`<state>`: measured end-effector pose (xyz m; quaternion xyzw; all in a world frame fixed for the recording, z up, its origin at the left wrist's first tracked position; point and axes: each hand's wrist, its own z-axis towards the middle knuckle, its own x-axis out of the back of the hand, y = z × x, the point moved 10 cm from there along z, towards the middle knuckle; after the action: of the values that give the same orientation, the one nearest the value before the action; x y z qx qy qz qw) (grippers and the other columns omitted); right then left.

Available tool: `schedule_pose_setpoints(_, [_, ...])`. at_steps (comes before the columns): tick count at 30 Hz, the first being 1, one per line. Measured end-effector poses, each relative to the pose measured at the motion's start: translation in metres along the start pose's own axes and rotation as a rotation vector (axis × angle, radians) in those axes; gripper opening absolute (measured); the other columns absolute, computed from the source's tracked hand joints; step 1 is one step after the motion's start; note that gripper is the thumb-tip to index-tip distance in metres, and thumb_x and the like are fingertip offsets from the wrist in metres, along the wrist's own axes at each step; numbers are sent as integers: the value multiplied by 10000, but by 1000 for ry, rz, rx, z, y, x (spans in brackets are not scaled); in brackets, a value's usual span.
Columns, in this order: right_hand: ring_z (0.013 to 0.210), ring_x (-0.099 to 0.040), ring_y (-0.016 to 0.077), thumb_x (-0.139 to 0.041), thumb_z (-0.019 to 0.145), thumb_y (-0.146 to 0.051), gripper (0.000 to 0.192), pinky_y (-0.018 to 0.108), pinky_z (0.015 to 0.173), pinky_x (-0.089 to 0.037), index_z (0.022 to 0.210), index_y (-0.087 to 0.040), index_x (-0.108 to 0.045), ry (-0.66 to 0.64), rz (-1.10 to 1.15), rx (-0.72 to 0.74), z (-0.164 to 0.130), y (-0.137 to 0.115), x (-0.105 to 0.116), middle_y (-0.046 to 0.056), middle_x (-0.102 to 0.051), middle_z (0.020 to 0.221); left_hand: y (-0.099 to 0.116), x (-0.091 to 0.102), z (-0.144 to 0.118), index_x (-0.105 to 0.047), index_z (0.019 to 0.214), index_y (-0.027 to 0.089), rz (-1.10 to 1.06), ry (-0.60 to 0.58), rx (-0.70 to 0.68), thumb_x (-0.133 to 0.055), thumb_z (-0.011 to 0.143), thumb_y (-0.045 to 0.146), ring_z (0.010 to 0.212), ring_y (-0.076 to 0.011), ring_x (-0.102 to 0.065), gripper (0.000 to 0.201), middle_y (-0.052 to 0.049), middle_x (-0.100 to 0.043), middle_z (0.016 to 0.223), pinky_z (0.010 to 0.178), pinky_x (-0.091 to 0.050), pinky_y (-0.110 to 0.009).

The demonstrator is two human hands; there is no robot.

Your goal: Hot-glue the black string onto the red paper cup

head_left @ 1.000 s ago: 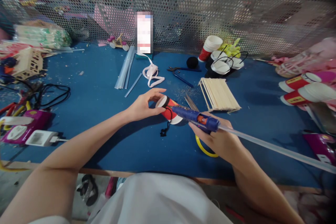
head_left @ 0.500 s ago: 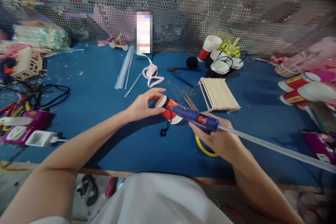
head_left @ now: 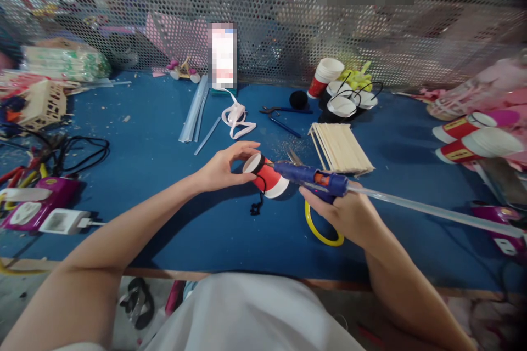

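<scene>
A red and white paper cup (head_left: 272,180) lies tilted over the blue table, a black cord wound around its narrow end. My left hand (head_left: 225,169) grips that end between thumb and fingers. The cord's loose tail (head_left: 256,208) hangs to a small tangle beside the cup. In my right hand (head_left: 349,214) is a blue glue gun (head_left: 310,176), its nozzle at the cord near the cup's base. A long clear glue stick (head_left: 420,208) sticks out of its back. Scissors with a yellow handle (head_left: 319,233) lie partly hidden beneath the right hand.
Beyond the hands lie a bundle of wooden sticks (head_left: 343,148), pliers (head_left: 284,120), white ribbon (head_left: 236,115), glue sticks (head_left: 193,112) and a black ball of cord (head_left: 298,100). Several cups (head_left: 343,107) stand farther back. Purple power strips (head_left: 45,203) sit at left and right.
The glue gun has shifted slightly right, its nozzle still close to the cord, showing more of the cup's red side. My left hand keeps its hold on the cup.
</scene>
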<state>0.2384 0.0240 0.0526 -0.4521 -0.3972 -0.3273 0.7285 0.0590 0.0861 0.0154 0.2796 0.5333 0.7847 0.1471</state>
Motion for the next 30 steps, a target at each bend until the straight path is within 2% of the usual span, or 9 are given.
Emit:
schedule_pose_setpoints(3, [472,-500,230,-463,806,-275,285,382,547,-430,849,-261,-745,-76,-23,101,0,-3,-4,10,-347,367,-1,-1,0,-425,1296,214,-8,-24,-1,-681,732,176,1101,-221,-594,620,-128,-601,1200,1002,-451,-416])
schedule_pose_setpoints(6, [454,-481,200,-492,795,-207,281,340,506,-406,893,-265,-748,-124,-115,200,-3,-6,-7,11,-394,389,-1,-1,-1,-423,1304,220,-27,-42,-14,-686,732,174,1123,-224,-584,632,-123,-591,1221,1010,-443,-409])
schedule_pose_setpoints(10, [538,-542,203,-416,813,-137,362,311,488,-399,946,-253,-732,-74,-314,352,-12,-12,-10,50,-599,562,1,-1,0,-424,1306,213,-47,-55,-33,-700,723,178,1116,-223,-589,646,-116,-608,1198,983,-461,-384])
schedule_pose_setpoints(13, [469,-492,185,-380,797,-82,414,296,453,-354,924,-243,-740,-11,-409,453,-14,-20,-9,36,-554,484,1,-1,0,-431,1306,215,-55,-59,-25,-699,724,174,1131,-226,-578,643,-121,-588,1222,1001,-449,-392])
schedule_pose_setpoints(17, [379,-371,141,-416,826,-144,345,280,423,-286,889,-218,-747,-9,-371,394,-6,-20,-4,1,-416,377,1,-2,-1,-437,1310,244,-69,-71,-29,-699,721,161,1170,-235,-552,650,-120,-541,1279,1031,-428,-411])
schedule_pose_setpoints(24, [454,-456,149,-504,837,-320,266,288,459,-326,845,-197,-740,-12,-154,223,0,-10,-3,32,-529,491,2,-3,-2,-447,1311,252,-77,-92,-47,-702,715,152,1187,-242,-544,656,-121,-530,1305,1036,-427,-417])
schedule_pose_setpoints(27, [442,-434,153,-507,831,-323,265,298,464,-319,849,-200,-742,21,-114,180,1,-5,1,28,-490,459,3,-2,-2,-451,1307,251,-62,-89,-53,-702,715,154,1195,-240,-538,650,-122,-516,1320,1039,-427,-411])
schedule_pose_setpoints(30, [410,-387,155,-438,846,-282,316,308,460,-309,853,-220,-747,7,-107,220,0,-10,2,12,-402,391,2,-1,-2,-433,1314,240,-45,-74,-45,-699,720,160,1171,-235,-557,656,-126,-544,1284,1028,-437,-411])
